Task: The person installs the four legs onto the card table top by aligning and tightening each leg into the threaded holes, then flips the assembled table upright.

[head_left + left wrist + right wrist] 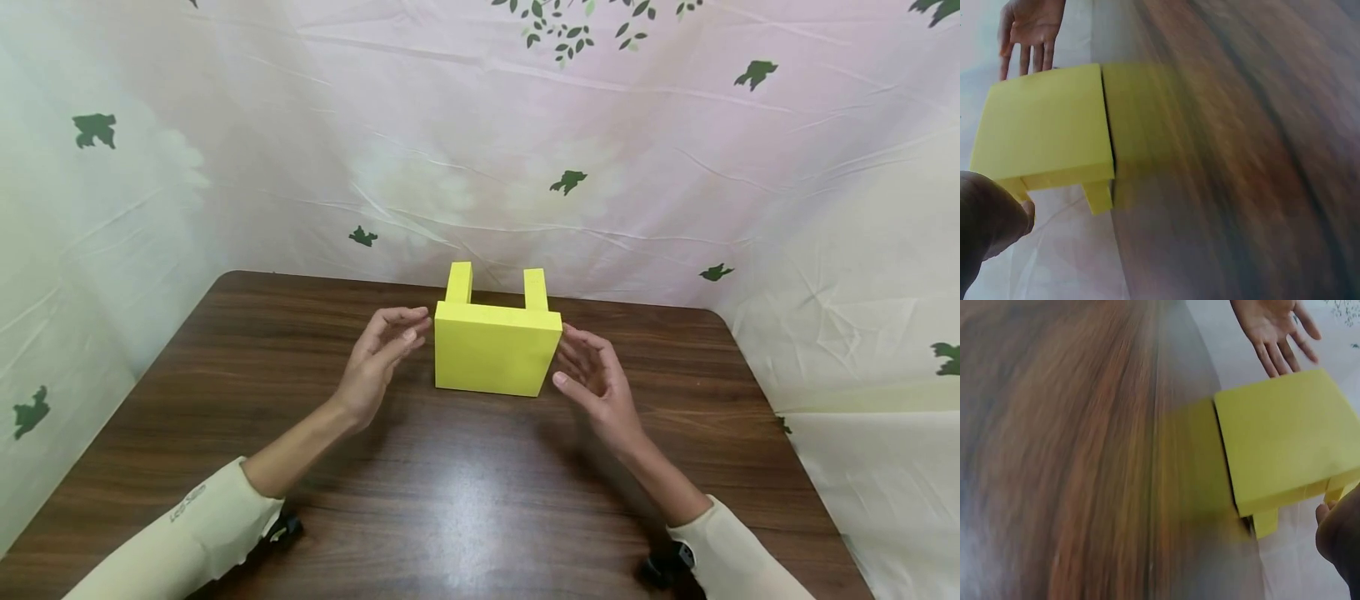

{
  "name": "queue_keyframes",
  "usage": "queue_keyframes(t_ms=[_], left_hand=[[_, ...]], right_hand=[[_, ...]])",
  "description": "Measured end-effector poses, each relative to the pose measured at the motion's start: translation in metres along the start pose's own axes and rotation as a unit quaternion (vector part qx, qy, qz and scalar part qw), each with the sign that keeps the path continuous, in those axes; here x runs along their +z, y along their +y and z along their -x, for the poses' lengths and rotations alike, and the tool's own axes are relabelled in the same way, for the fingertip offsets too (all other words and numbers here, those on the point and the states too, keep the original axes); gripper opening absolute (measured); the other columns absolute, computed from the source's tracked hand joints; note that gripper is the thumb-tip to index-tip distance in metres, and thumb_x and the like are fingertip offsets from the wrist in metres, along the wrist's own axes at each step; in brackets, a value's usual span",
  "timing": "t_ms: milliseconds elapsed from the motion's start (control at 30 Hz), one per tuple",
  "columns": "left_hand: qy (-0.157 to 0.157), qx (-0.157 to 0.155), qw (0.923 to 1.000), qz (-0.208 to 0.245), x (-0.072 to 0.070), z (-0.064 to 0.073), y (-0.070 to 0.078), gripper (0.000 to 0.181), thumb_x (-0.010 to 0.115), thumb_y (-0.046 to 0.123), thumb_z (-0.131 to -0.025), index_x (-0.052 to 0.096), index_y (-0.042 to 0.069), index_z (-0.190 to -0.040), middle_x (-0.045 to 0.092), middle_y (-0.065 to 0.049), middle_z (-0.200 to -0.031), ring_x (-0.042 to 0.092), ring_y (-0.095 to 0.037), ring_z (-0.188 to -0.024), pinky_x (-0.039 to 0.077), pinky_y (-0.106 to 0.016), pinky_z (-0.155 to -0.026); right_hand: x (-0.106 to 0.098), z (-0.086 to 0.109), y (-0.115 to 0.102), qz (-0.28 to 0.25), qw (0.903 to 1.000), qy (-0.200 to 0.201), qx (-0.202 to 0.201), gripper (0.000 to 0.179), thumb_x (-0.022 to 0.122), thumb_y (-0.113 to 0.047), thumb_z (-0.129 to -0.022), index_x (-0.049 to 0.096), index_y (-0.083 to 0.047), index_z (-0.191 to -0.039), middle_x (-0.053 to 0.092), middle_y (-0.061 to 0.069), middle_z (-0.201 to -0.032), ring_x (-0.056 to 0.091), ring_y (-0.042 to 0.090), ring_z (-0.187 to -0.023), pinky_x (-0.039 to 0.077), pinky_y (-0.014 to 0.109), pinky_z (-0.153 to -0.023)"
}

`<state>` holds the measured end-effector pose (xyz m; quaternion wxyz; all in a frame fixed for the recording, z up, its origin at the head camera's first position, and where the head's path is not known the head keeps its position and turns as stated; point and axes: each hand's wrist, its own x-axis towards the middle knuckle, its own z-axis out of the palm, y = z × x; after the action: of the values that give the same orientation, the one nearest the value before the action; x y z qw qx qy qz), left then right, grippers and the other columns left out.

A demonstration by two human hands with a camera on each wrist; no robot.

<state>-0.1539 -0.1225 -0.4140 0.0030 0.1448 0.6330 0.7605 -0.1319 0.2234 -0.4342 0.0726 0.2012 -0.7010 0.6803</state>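
A small yellow stool-shaped piece (495, 348) stands on edge on the brown wooden table (465, 508). Its flat square top faces me, and two legs point away toward the back; any lower legs are hidden behind the top in the head view. My left hand (375, 362) is at its left side, fingers relaxed and fingertips right by the edge. On the other side my right hand (603, 387) has its palm turned inward, with fingertips partly behind the right edge. Both wrist views show the yellow top (1044, 125) between the two hands.
A pale cloth (450, 125) printed with green birds and leaves hangs behind and along both sides of the table. The table's back edge lies just behind the yellow piece. Dark wrist devices (667, 565) sit at the cream sleeves (195, 529).
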Motion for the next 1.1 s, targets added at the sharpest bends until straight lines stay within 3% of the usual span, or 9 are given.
queue_keyframes(t_ms=[133, 233, 367, 533, 733, 867, 1100], left_hand=[[-0.022, -0.023, 0.9988, -0.037, -0.006, 0.001, -0.007, 0.020, 0.061, 0.003, -0.109, 0.070, 0.010, -0.126, 0.050, -0.013, -0.172, 0.051, -0.041, -0.158, 0.036, -0.063, -0.137], [-0.054, -0.056, 0.9940, -0.077, -0.010, 0.001, -0.010, 0.028, 0.067, 0.009, -0.109, 0.072, 0.003, -0.136, 0.042, -0.014, -0.180, 0.044, -0.047, -0.163, 0.031, -0.074, -0.136], [-0.093, -0.089, 0.9853, -0.112, -0.013, -0.001, -0.014, 0.039, 0.069, 0.015, -0.110, 0.069, 0.004, -0.148, 0.040, -0.008, -0.182, 0.035, -0.044, -0.170, 0.026, -0.078, -0.137], [-0.128, -0.106, 0.9772, -0.131, -0.014, -0.005, -0.017, 0.045, 0.069, 0.014, -0.111, 0.067, 0.013, -0.156, 0.049, -0.007, -0.177, 0.034, -0.039, -0.171, 0.028, -0.076, -0.138], [-0.175, -0.075, 0.9698, -0.153, -0.015, -0.008, -0.020, 0.054, 0.070, 0.007, -0.110, 0.061, 0.015, -0.162, 0.048, -0.010, -0.174, 0.038, -0.042, -0.167, 0.034, -0.070, -0.138], [-0.199, -0.043, 0.9636, -0.173, -0.017, -0.010, -0.023, 0.061, 0.072, 0.002, -0.108, 0.056, 0.016, -0.166, 0.044, -0.011, -0.173, 0.036, -0.039, -0.167, 0.032, -0.066, -0.141], [-0.192, 0.002, 0.9556, -0.223, -0.012, -0.017, -0.020, 0.073, 0.077, 0.007, -0.106, 0.049, 0.025, -0.171, 0.046, -0.011, -0.165, 0.041, -0.036, -0.160, 0.034, -0.064, -0.140]], right_hand=[[-0.007, -0.002, 0.009, 0.004, 1.0000, -0.006, -0.006, 0.048, 0.068, 0.018, -0.099, 0.047, 0.021, -0.143, 0.050, 0.004, -0.173, 0.061, 0.009, -0.150, 0.050, 0.029, -0.130], [-0.011, -0.004, 0.013, 0.017, 0.9996, -0.019, 0.015, 0.042, 0.072, 0.015, -0.097, 0.057, 0.020, -0.136, 0.045, 0.007, -0.175, 0.060, 0.006, -0.149, 0.051, 0.032, -0.130], [-0.013, -0.006, 0.018, 0.026, 0.9977, -0.050, 0.038, 0.045, 0.076, 0.012, -0.096, 0.064, 0.015, -0.140, 0.040, 0.010, -0.175, 0.055, 0.003, -0.151, 0.050, 0.029, -0.129], [-0.013, -0.009, 0.025, 0.022, 0.9961, -0.080, 0.029, 0.052, 0.077, 0.011, -0.096, 0.066, 0.010, -0.147, 0.053, 0.005, -0.161, 0.064, 0.006, -0.143, 0.052, 0.025, -0.126], [-0.012, -0.012, 0.031, -0.001, 0.9949, -0.101, -0.004, 0.064, 0.078, 0.019, -0.093, 0.060, 0.010, -0.154, 0.056, -0.001, -0.151, 0.062, 0.009, -0.143, 0.054, 0.026, -0.124], [-0.009, -0.014, 0.032, 0.020, 0.9947, -0.097, -0.027, 0.072, 0.079, 0.021, -0.090, 0.058, 0.007, -0.157, 0.055, -0.002, -0.151, 0.062, 0.009, -0.140, 0.055, 0.025, -0.122], [-0.003, -0.024, 0.030, 0.068, 0.9933, -0.068, -0.064, 0.084, 0.083, 0.021, -0.087, 0.055, 0.000, -0.163, 0.055, 0.001, -0.153, 0.069, 0.010, -0.127, 0.059, 0.024, -0.113]])
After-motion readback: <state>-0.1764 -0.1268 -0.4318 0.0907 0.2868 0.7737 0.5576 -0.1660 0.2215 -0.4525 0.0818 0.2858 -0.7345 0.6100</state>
